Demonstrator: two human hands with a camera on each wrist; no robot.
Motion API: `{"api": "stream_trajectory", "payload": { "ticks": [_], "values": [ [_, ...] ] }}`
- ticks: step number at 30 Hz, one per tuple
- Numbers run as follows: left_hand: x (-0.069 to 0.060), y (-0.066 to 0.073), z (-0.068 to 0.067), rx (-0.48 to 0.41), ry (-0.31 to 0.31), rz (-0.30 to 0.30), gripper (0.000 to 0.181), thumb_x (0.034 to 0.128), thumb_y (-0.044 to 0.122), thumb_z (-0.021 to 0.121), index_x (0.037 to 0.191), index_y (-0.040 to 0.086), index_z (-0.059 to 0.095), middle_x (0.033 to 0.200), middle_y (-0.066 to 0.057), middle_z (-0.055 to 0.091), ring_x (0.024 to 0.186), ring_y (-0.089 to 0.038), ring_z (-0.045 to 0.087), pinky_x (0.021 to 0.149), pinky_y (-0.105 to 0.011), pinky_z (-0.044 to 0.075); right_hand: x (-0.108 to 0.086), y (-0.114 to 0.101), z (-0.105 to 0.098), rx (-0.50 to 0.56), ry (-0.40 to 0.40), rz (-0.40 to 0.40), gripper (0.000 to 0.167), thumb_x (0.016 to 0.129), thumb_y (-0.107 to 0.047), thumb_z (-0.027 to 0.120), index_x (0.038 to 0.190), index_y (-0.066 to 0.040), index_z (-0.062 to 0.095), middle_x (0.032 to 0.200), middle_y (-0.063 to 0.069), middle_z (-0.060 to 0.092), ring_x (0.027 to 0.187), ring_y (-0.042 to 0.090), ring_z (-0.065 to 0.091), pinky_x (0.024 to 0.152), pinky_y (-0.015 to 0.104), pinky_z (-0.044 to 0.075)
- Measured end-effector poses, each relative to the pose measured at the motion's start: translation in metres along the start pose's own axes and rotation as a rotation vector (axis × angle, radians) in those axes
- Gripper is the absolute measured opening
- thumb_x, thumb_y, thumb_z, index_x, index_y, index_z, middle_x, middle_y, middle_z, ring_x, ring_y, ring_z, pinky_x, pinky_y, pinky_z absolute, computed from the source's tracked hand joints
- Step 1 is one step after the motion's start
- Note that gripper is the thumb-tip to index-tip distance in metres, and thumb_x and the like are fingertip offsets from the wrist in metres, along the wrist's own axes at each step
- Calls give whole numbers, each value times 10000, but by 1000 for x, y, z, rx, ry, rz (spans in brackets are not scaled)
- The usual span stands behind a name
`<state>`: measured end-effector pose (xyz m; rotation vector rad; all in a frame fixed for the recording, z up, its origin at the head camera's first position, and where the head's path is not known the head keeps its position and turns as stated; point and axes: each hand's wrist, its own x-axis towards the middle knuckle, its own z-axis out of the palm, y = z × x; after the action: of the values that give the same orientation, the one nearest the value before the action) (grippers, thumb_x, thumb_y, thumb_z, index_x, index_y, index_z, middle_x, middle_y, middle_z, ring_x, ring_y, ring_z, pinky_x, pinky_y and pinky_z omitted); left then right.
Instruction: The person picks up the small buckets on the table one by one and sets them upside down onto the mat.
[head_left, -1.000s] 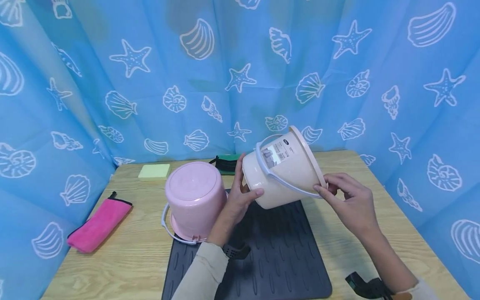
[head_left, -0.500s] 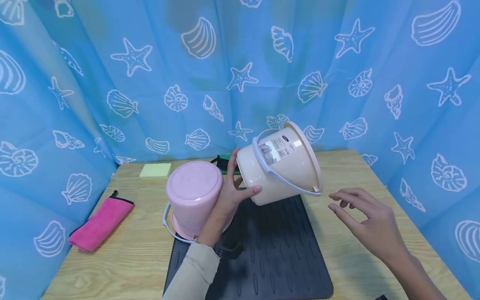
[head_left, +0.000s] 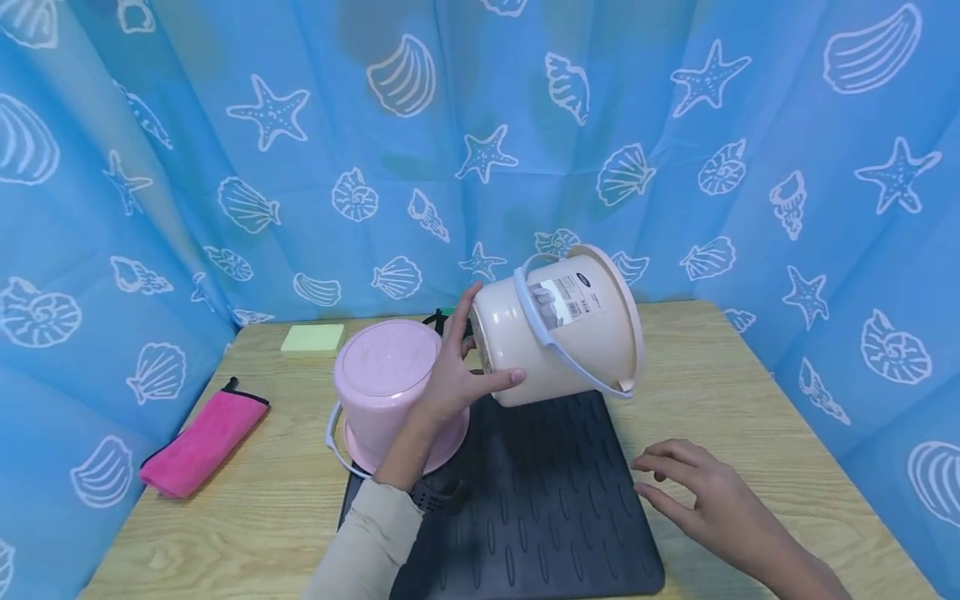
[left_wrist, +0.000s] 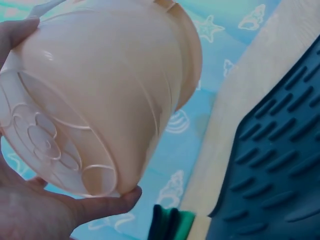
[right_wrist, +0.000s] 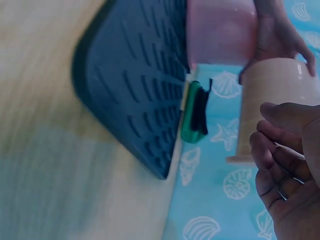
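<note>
Fingers of a person's right hand (head_left: 712, 500) bend loosely between 4 and 5 o'clock from a cream bucket (head_left: 517, 367), thumb apart from fingertips, well away from the bucket and just beside the edge of a dark mat (head_left: 547, 517). At 7 o'clock, a pale sleeve (head_left: 367, 542) and black wristband (head_left: 438, 496) mark the left forearm. The mat, patterned with rows of slim ovals, lies at 6 o'clock on a wood-grain table (head_left: 225, 542).

Farther in, at 8 o'clock, a pink bucket (head_left: 386, 358) sits bottom-up on the mat, its pale handle (head_left: 332, 433) slung down the side toward 8 o'clock, the forearm crossing in front. Out past it, between 8 and 9, a pink cloth (head_left: 206, 442) with black edging rests on the wood.

Beyond the mat's center, the left hand (head_left: 452, 385) grips the cream bucket by its base, thumb and fingers spread apart and clamped around the bottom edge. Held up on a tilt, the bucket points its mouth toward 3 o'clock; a printed label (head_left: 567, 302) and lavender handle (head_left: 536, 321) face the camera.

At 9 o'clock, near the table's far edge, lies a pale yellow sponge (head_left: 313, 340); a green bundle (right_wrist: 190, 120) with black trim is partly hidden behind the left hand. A blue seashell curtain (head_left: 645, 83) hangs at 12.
</note>
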<state>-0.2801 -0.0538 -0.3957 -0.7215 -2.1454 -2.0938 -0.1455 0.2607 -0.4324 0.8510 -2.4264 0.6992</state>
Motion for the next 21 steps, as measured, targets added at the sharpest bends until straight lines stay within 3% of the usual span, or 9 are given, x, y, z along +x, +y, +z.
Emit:
{"api": "stream_trajectory", "payload": {
  "ticks": [5,12,17,21],
  "values": [
    [0,12,-5,71,-4,13,1090,708,369,881,1552,499,205,1509,-30,237,1239,-334,501,854,-495,549,-7,-1,12,42,-66,3,411,712,-11,861,1034,-231,731,1026,-123,611,815,28,587,689,78,439],
    [-4,30,-11,211,16,-38,1092,693,328,886,1513,580,210,1583,30,179,1406,-252,250,1039,-640,342,-13,-3,24,65,-170,-45,327,745,-49,856,1013,-192,736,1017,-125,605,855,59,598,708,149,494],
    [-5,40,-14,236,1,-36,1091,688,328,894,1508,579,221,1581,44,180,1414,-250,234,1042,-642,331,-18,-2,26,61,-302,29,198,840,-145,808,1028,-160,748,1006,-132,599,863,58,590,684,244,537],
    [-6,45,-17,243,-4,-35,1102,671,330,906,1505,582,231,1571,60,186,1404,-243,242,1024,-635,350,-21,-2,29,55,-355,64,185,852,-180,800,1029,-160,748,1002,-136,596,866,42,580,685,260,537]
  ]
}}
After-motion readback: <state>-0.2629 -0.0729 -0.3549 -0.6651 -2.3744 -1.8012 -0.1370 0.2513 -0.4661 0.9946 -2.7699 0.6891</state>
